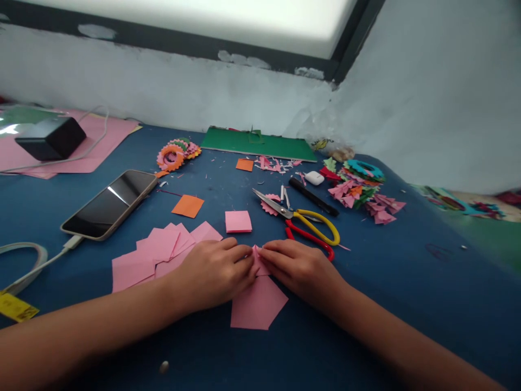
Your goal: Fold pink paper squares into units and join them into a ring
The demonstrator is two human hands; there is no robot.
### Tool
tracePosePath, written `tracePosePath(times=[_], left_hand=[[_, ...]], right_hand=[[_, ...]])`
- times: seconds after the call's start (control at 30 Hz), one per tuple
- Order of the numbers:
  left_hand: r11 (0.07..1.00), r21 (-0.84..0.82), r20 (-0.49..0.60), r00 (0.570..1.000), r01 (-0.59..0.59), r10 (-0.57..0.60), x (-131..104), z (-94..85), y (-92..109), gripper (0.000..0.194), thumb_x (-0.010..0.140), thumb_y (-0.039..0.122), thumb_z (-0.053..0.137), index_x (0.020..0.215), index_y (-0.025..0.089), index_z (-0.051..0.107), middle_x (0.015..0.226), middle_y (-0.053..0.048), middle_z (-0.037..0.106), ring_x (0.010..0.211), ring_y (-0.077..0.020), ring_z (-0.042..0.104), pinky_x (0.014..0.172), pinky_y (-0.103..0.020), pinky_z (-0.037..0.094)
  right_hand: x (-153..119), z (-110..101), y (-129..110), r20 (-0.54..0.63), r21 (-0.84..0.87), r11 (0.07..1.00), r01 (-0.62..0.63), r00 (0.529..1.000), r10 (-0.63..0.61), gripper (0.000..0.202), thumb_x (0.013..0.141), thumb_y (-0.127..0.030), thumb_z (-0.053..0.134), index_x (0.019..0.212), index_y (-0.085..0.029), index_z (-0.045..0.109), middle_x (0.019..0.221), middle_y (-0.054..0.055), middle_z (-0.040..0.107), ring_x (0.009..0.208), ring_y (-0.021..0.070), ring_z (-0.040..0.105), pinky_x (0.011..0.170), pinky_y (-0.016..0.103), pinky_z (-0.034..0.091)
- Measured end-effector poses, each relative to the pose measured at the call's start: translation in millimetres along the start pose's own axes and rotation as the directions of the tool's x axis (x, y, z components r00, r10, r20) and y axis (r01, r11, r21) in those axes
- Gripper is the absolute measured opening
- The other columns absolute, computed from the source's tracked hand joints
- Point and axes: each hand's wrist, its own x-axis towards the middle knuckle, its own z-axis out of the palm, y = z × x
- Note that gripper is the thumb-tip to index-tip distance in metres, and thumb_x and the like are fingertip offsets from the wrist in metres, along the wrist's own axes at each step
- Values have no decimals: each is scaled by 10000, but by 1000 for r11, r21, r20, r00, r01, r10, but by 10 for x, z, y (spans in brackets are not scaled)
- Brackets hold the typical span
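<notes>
Between the fingertips of both hands is a folded pink paper (pixel 260 265), pinched near its top point. My left hand (pixel 222 271) is closed on its left side, and my right hand (pixel 303 271) closes on it from the right. Below them lies a flat pink sheet (pixel 257 307) on the blue table, partly covered by the folded piece. Several pink paper squares (pixel 158 244) fan out beside my left hand. A small pink folded square (pixel 238 221) lies just beyond the fingers. Scissors (pixel 291 214) with a yellow and a red handle rest past my right hand, blades apart.
A phone (pixel 109 205) with a cable lies on the left, below a black box (pixel 51 138). Orange squares (pixel 188 206), paper rings (pixel 171 157), a black marker (pixel 313 196), a white case (pixel 314 178) and a pile of folded papers (pixel 354 187) surround the work area. A green board (pixel 260 143) lies by the wall.
</notes>
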Motion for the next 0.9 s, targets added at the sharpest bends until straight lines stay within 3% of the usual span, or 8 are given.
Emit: tracePosePath(times=[0.17, 0.47, 0.9], left_hand=[[1000, -9, 0, 1000, 24, -24, -15, 6, 10, 228, 869, 222, 502, 781, 158, 703, 760, -46, 704, 632, -179, 628, 566, -307, 538], [1000, -4, 25, 1000, -10, 10, -27, -28, 24, 212, 867, 218, 506, 828, 153, 703, 817, -44, 718, 644, -189, 620, 584, -331, 541], [999, -32, 46, 999, 17, -15, -11, -19, 20, 221, 867, 216, 493, 822, 146, 698, 806, -54, 710, 652, -188, 614, 584, -328, 542]], right_hand=[[-2, -3, 46, -1, -4, 996, 94, 996, -94, 244, 902, -176, 473, 1042, -107, 660, 1000, 129, 696, 841, 208, 658, 698, 337, 575], [-1, -13, 98, -14, 51, 989, 139, 990, -139, 210, 894, -178, 502, 1013, -118, 665, 1033, 98, 699, 866, 189, 648, 745, 319, 568], [-9, -7, 101, 4, 91, 989, 117, 993, -118, 238, 899, -193, 483, 1040, -124, 662, 1045, 111, 689, 875, 194, 632, 750, 341, 562]])
